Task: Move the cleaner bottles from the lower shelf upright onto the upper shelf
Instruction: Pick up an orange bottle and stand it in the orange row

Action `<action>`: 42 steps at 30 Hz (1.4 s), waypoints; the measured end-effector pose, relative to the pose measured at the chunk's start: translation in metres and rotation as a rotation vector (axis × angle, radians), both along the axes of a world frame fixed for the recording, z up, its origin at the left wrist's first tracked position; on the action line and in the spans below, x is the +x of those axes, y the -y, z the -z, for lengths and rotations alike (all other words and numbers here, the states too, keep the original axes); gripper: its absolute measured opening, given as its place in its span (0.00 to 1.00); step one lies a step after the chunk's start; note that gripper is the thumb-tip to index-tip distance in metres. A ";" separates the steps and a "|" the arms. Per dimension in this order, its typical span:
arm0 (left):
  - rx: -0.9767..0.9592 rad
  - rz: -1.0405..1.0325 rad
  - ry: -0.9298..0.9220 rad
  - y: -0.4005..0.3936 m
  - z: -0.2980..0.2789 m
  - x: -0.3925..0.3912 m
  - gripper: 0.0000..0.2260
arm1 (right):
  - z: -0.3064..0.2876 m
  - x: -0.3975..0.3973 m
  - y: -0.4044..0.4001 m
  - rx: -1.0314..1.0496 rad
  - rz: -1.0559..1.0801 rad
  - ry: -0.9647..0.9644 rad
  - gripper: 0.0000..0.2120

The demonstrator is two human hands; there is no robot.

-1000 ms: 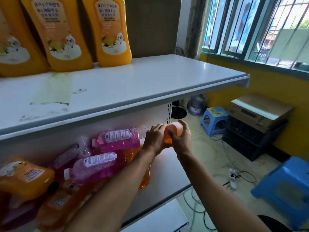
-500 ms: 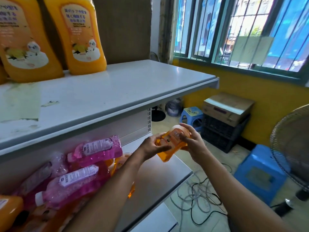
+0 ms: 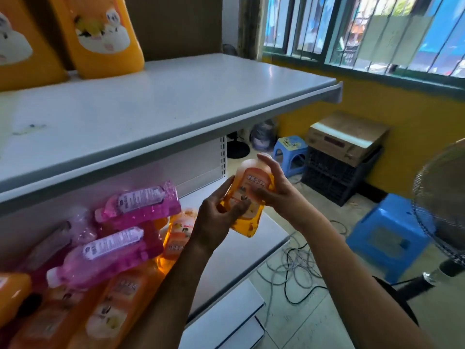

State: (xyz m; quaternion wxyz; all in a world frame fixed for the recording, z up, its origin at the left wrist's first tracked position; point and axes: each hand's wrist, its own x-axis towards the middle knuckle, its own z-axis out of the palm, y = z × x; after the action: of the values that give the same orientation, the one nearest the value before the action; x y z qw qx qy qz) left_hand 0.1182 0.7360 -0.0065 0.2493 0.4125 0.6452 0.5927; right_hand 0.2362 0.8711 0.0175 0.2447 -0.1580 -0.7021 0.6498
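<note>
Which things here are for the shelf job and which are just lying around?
For the job:
- small orange plastic bottle held in both hands: left, right
- pink plastic bottles lying on the lower shelf
- white upper shelf
- big orange bottles standing there

Just lying around:
- blue plastic stools
- grey cables
- metal fan
- cardboard box

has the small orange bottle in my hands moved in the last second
Yes. The orange bottle, held by the left hand and right hand, has come out from the lower shelf and now sits past its front edge.
</note>
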 end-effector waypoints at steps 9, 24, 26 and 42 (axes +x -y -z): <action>-0.035 -0.311 -0.031 0.068 -0.016 -0.026 0.25 | -0.011 -0.065 0.050 0.107 -0.190 0.013 0.37; 0.066 -0.686 -0.020 0.258 -0.064 0.002 0.19 | -0.067 -0.104 0.222 0.315 -0.474 -0.087 0.27; 0.106 -0.738 0.007 0.296 -0.066 0.012 0.17 | -0.077 -0.103 0.260 0.390 -0.523 -0.078 0.27; 0.195 -1.001 0.027 0.570 -0.074 0.097 0.22 | -0.124 -0.063 0.539 0.557 -0.986 -0.166 0.32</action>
State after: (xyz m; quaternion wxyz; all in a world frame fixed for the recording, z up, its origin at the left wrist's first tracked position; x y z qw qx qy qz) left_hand 0.2153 0.1660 0.0672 -0.0965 0.0665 0.7022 0.7023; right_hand 0.1731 0.3325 0.1419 -0.0005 0.3104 -0.8160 0.4876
